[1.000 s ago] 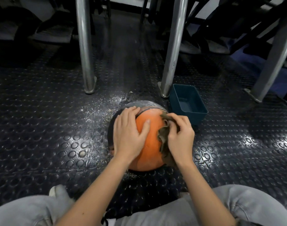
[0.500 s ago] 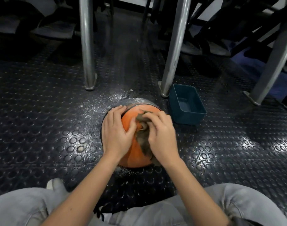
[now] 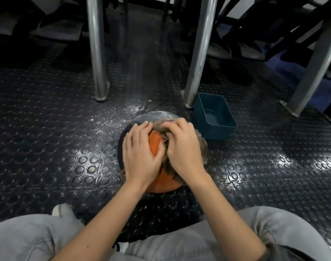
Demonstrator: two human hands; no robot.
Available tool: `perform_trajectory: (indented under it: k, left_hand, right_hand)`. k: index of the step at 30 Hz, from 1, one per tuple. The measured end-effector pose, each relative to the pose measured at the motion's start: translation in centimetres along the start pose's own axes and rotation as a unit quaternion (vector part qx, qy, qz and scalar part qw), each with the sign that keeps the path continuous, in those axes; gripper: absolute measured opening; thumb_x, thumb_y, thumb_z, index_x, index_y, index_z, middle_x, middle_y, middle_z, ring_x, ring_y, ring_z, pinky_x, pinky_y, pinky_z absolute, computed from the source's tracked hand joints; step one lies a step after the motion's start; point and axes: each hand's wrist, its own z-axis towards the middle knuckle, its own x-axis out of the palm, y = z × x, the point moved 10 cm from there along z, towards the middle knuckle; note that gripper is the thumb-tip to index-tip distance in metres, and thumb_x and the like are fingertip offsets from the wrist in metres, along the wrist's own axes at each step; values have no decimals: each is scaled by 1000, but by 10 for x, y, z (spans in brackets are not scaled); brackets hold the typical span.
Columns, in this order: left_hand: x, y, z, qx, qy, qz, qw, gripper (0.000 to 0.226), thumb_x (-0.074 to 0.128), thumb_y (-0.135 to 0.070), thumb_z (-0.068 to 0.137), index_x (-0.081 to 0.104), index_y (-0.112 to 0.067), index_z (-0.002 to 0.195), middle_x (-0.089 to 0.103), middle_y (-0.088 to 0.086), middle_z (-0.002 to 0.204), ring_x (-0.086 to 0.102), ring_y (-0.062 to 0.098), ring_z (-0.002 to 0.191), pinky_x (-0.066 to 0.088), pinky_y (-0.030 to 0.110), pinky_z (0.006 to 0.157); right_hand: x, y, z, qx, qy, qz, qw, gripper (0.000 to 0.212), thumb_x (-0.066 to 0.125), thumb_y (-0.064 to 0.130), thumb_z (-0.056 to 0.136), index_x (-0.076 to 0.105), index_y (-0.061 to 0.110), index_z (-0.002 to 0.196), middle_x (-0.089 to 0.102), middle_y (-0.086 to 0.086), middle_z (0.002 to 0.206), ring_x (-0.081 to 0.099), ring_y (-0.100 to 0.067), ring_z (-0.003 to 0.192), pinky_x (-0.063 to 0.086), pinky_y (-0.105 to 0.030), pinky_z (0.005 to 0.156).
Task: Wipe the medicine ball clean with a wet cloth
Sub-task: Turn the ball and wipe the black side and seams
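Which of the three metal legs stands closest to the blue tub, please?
The middle leg: its foot sits right beside the blue tub, at the tub's far left corner. The left leg and the right leg both stand clearly apart from it.

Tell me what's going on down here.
A person sitting on the studded floor is wiping a medicine ball. The left hand lies flat on the ball's left side, steadying it. The right hand grips a bunched brown cloth against the top. The ball's far side looks dusty white. A blue tub stands just beyond, on the right.
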Motion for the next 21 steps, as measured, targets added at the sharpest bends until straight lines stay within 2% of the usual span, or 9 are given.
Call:
perform_trajectory:
  k: [2, 4, 7, 9, 12, 14, 17, 20, 21]
  left_hand:
    - [4, -5, -2, 17, 14, -4, 1000, 55, 41, -44, 85, 53, -9, 126, 54, 6, 131, 44, 26, 128, 33, 48, 107]
    - [4, -5, -2, 16, 18, -14, 1000, 57, 41, -48, 85, 53, -11, 127, 53, 4, 132, 42, 23, 129, 30, 43, 109]
    - [2, -6, -3, 17, 19, -26, 999, 57, 43, -54, 83, 56, -16, 123, 53, -3, 128, 40, 14, 125, 26, 33, 106]
    - [-8, -4, -1, 18, -8, -45, 999, 48, 46, -53, 81, 62, -19, 112, 56, -9, 114, 44, 10, 108, 33, 32, 93]
    - [-28, -5, 5, 63, -66, -61, 994, 29, 53, -45, 81, 67, -20, 86, 59, -8, 89, 42, 5, 86, 29, 29, 80]
    - [-32, -10, 3, 112, -84, -49, 989, 21, 57, -40, 79, 66, -22, 83, 57, -6, 86, 43, 8, 86, 27, 27, 79]
    - [-25, -15, -5, 135, -68, -59, 987, 24, 57, -41, 77, 58, -26, 96, 56, -4, 97, 43, 9, 96, 27, 26, 84]
    - [-23, -13, -10, 103, -63, -76, 990, 26, 56, -39, 77, 62, -20, 94, 58, -3, 98, 38, 2, 97, 29, 25, 86]
    - [-25, -12, -11, 90, -71, -75, 991, 26, 56, -38, 78, 64, -18, 92, 58, -3, 97, 40, 2, 96, 30, 26, 86]
  right_hand:
    - [-5, -8, 0, 5, 3, -8, 1000, 28, 46, 5, 89, 68, 16, 103, 58, 0, 100, 47, -17, 92, 36, -22, 81]
    - [-19, -46, 2, 74, -19, 4, 997, 31, 47, -2, 90, 68, 16, 104, 54, 4, 97, 48, -18, 95, 31, -14, 77]
    - [-25, -93, -2, 186, -23, 22, 982, 38, 43, -10, 88, 66, 14, 107, 51, 5, 99, 51, -22, 104, 33, -18, 87]
    - [-22, -94, -4, 185, -21, 38, 982, 40, 42, -11, 88, 66, 14, 107, 53, 6, 99, 52, -20, 105, 37, -22, 92]
    - [-22, -91, -1, 159, -20, 69, 985, 40, 44, -12, 87, 67, 15, 105, 56, 8, 98, 53, -17, 104, 41, -28, 96]
    - [-21, -91, 4, 150, -11, 83, 985, 40, 45, -12, 87, 68, 16, 103, 58, 6, 99, 54, -13, 103, 41, -23, 96]
    - [-17, -93, 12, 153, 15, 99, 983, 39, 45, -11, 88, 66, 18, 103, 58, 3, 101, 54, -13, 104, 39, -12, 92]
    - [-9, -89, 15, 166, 42, 115, 979, 26, 50, 4, 92, 66, 22, 103, 56, 4, 104, 51, -13, 108, 40, -26, 97]
    - [-8, -82, 15, 152, 50, 105, 982, 20, 52, 12, 94, 67, 22, 103, 55, 6, 103, 50, -14, 107, 38, -23, 95]
